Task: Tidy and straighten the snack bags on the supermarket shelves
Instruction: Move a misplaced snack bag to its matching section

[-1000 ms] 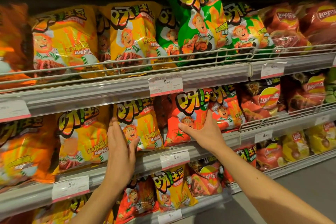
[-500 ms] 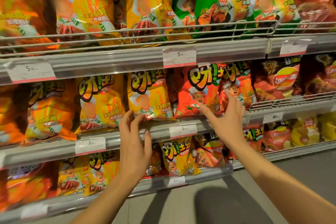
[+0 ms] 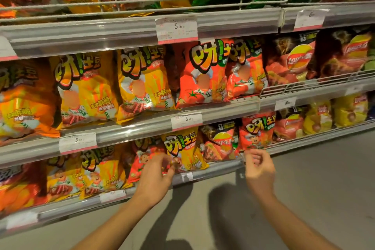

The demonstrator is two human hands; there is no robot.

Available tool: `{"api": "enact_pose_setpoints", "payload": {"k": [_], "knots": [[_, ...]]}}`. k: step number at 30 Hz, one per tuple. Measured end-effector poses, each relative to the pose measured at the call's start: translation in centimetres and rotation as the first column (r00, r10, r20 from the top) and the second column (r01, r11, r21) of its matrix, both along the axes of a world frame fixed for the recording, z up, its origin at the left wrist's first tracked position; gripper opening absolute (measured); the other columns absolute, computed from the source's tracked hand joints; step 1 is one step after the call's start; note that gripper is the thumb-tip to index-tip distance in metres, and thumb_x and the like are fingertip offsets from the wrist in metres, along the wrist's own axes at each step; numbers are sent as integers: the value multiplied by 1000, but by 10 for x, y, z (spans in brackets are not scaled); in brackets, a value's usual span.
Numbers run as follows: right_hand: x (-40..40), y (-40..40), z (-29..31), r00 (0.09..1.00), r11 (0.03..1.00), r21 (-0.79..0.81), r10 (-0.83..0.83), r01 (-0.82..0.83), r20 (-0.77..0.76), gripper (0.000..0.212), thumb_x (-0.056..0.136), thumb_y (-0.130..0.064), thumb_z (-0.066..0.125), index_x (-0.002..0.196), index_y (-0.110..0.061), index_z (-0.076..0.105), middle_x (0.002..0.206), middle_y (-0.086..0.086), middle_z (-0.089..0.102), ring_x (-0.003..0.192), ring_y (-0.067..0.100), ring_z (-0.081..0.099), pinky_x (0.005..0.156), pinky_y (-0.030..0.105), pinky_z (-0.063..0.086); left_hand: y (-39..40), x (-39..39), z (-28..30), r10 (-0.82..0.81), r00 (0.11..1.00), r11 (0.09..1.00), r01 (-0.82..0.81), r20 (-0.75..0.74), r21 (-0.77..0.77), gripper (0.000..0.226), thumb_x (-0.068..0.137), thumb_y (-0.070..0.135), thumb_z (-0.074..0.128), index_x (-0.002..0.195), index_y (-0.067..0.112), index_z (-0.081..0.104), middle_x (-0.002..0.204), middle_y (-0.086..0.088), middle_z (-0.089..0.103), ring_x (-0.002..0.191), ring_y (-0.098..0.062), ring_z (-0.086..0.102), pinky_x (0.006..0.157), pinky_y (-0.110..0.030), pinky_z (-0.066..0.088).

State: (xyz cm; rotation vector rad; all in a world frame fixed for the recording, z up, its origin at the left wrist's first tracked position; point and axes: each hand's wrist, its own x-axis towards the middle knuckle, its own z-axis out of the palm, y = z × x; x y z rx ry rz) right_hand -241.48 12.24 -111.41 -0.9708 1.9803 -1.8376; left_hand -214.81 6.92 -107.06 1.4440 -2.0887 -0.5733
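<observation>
Snack bags fill three shelves. On the bottom shelf a yellow bag stands between a red bag and a dark Lay's bag. My left hand reaches to the seam between the red and yellow bags, fingers loosely bent and blurred; I cannot tell if they touch a bag. My right hand hovers in front of the bottom shelf rail, just below a red bag. Its fingers are loosely curled and hold nothing.
The middle shelf holds yellow bags, red tomato bags and dark Lay's bags behind a wire guard. Price tags hang on the rails. Grey floor lies below to the right.
Both hands dropped from the middle shelf's yellow and red bags down to the bottom shelf. The view tilted downward and moved closer.
</observation>
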Motion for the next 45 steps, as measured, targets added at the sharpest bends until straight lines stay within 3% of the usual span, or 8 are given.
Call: {"api": "enact_pose_setpoints", "payload": {"k": [6,10,14,24,28,32,40,45], "knots": [[-24,3,-26,996,989,120,-85,81,29,8,93,-8,68,96,-5,62,69,-1,60,64,20,58,60,10,42,-1,-40,-2,-112,984,955,145,-137,257,12,94,10,61,106,12,61,94,-8,68,91,-23,65,87,-39,53],[-39,-2,-40,994,977,194,-97,85,54,14,90,-16,73,96,-8,62,69,2,60,74,29,62,76,37,48,-12,-73,-12,-124,986,954,148,-107,261,18,95,21,64,112,16,57,95,0,66,92,-18,62,85,-30,51],[-65,-10,-56,994,965,245,-105,96,24,28,87,-19,77,106,-4,62,86,12,67,85,31,65,80,39,48,-28,-117,-29,-45,991,954,80,-125,290,45,93,24,66,133,12,50,124,-4,59,115,-22,57,98,-33,46],[-133,-62,-95,985,968,242,-27,68,-169,87,73,-32,91,144,-6,49,138,13,56,130,27,49,108,37,40,-74,-182,-85,86,947,959,5,-309,282,93,68,44,89,138,8,40,135,-12,53,127,-28,51,108,-47,43],[-157,-91,-89,974,984,175,67,-28,-218,109,61,-61,85,149,-14,41,142,6,53,131,16,46,111,32,36,-99,-207,-100,180,928,937,-61,-326,343,74,62,50,91,107,2,59,110,-14,65,104,-30,63,93,-45,50],[-176,-117,-87,977,980,121,172,-157,-129,112,55,-44,97,147,-16,39,135,0,56,127,17,55,109,43,47,-115,-216,-113,226,946,950,-161,-235,266,63,56,65,86,68,9,60,79,-18,68,72,-33,58,75,-46,49],[-183,-131,-84,978,978,71,201,-198,-50,91,44,-62,96,120,-34,56,108,-20,72,102,2,69,87,23,57,-115,-222,-112,297,892,900,-142,-341,413,117,28,76,84,109,-5,61,103,-23,66,99,-45,64,83,-56,56],[-177,-130,-72,973,978,174,144,-113,-179,104,45,-74,89,132,-28,55,121,-5,63,121,24,54,100,48,50,-115,-219,-103,339,869,861,-132,-360,491,116,27,74,87,109,-3,62,101,-21,70,100,-37,68,78,-45,60]]}}
